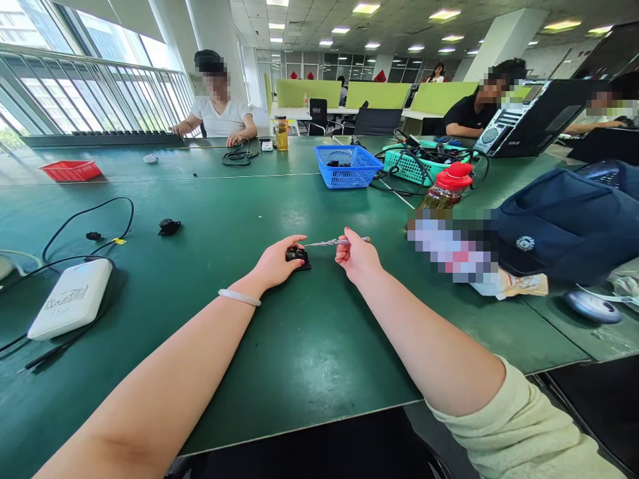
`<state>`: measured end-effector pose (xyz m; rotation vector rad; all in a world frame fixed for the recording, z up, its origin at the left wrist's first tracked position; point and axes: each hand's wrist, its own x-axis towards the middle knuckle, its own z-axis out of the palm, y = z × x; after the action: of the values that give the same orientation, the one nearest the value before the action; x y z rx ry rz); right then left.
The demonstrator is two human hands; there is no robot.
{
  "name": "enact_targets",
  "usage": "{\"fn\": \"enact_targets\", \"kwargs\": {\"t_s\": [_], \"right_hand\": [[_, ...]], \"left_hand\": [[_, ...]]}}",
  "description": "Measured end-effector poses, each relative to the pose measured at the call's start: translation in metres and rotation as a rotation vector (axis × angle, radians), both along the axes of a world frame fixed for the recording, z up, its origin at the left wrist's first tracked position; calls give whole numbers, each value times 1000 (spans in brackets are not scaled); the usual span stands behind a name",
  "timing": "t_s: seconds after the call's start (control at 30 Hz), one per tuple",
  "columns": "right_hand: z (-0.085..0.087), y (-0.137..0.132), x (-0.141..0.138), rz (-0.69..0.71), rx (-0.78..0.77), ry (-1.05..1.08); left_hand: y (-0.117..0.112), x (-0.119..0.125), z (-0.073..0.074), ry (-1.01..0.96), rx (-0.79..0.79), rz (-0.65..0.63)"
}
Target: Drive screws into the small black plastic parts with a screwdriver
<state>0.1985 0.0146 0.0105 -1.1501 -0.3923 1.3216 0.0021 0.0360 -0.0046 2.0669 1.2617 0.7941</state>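
My left hand (278, 265) is closed around a small black plastic part (298, 257), steadying it on the green table (299, 332). What the part is, I cannot make out. A slim screwdriver (327, 243) lies nearly level in my right hand (358, 256), its fingers wrapped round the handle. The thin shaft points left, and its tip is close to the black part and my left fingers; whether it touches is too small to tell. Farther left on the table sits another black piece (170, 227), with a smaller black bit (93, 235) beyond it.
A white adapter box (71, 299) with black cables lies at left, a red tray (71, 171) behind it. Blue (347, 166) and green baskets (407, 166) stand ahead. To the right are a red-lidded bottle (449, 183), dark blue bag (564, 226) and mouse (593, 307). Several people sit around.
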Motion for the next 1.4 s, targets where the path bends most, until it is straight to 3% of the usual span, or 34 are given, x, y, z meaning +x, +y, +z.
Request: {"fn": "enact_targets", "kwargs": {"t_s": [0.1,0.33,0.57,0.77,0.97,1.17,1.4], "right_hand": [[3,-1,1,6,34,-39],[5,-11,-9,71,274,-469],[0,-14,-16,143,408,-436],[6,-14,-9,1,394,-537],[-1,-15,-11,71,426,-842],[0,-20,-18,204,519,-741],[4,-21,-15,175,526,-707]], "left_hand": [[1,-1,-1,11,8,0],[0,-1,-1,9,16,4],[-3,0,3,6,-14,6],[-2,0,1,-3,-4,-12],[-1,-1,0,-13,-10,2],[-1,-2,0,19,17,8],[-2,-1,1,0,13,4]]}}
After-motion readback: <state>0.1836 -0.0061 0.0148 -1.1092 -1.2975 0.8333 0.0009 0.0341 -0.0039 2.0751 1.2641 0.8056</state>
